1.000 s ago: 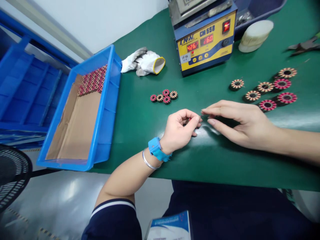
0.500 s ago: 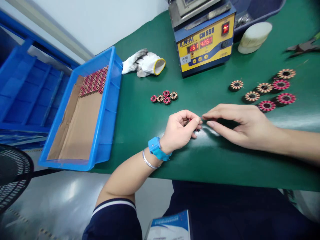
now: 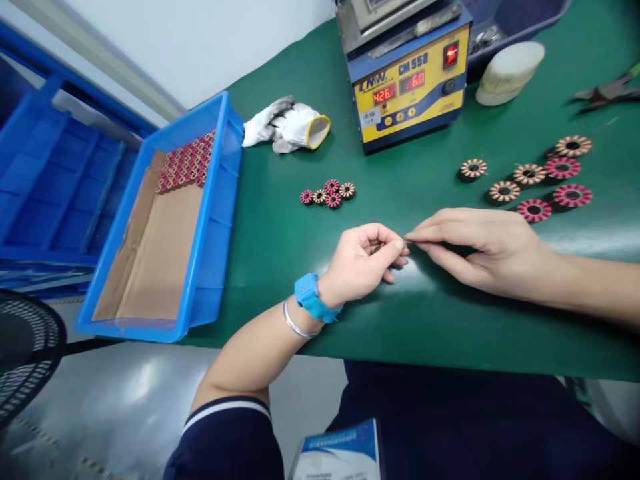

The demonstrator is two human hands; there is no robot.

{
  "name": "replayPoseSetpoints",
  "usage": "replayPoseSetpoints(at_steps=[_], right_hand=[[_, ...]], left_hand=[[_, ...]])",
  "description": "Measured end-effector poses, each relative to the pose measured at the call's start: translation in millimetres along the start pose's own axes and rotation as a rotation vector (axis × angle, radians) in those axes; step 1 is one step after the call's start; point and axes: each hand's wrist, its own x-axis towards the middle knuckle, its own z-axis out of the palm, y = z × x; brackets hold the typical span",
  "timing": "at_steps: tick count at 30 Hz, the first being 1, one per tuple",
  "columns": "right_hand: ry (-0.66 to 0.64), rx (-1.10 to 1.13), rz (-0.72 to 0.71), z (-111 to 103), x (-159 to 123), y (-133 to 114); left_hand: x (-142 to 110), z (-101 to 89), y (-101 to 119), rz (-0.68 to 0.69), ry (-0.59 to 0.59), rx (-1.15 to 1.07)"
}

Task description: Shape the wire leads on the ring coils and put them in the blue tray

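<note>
My left hand [image 3: 365, 261], with a blue strap and a silver bangle at the wrist, is closed around a small wound coil [image 3: 383, 247]. Only a bit of its red winding shows between the fingers; the rest is hidden. My right hand [image 3: 483, 250] pinches thumb and forefinger together right at the left fingertips. What lies in that pinch is too thin to make out. Several red and copper-coloured coil rings [image 3: 530, 175] stand on the green table beyond my right hand. A smaller cluster of coil rings [image 3: 333, 200] sits beyond my left hand.
A blue bin [image 3: 213, 267] lined with cardboard, with rows of coils, stands at left. White gloves [image 3: 295, 125] lie behind the small cluster. A yellow-and-blue heated unit [image 3: 410, 100] with lit digits is at the back. Right of it are a whitish block [image 3: 510, 73] and pliers [image 3: 607, 93].
My right thumb and forefinger, apart before, have closed together at the left fingertips. My left hand has moved slightly right. The digits on the unit differ.
</note>
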Motion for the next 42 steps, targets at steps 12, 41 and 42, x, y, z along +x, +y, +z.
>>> replayPoseSetpoints(at_steps=[12, 41, 42], right_hand=[[-0.104, -0.213, -0.175, -12, 3, 8], [-0.394, 0.660, 0.502, -17, 14, 0], [-0.303, 0.517, 0.383, -17, 12, 2]], left_hand=[[-7, 0.2, -5, 0.203, -0.060, 0.260], [-14, -1.6, -7, 0.783, -0.011, 0.573], [-14, -1.7, -6, 0.643, -0.022, 0.486]])
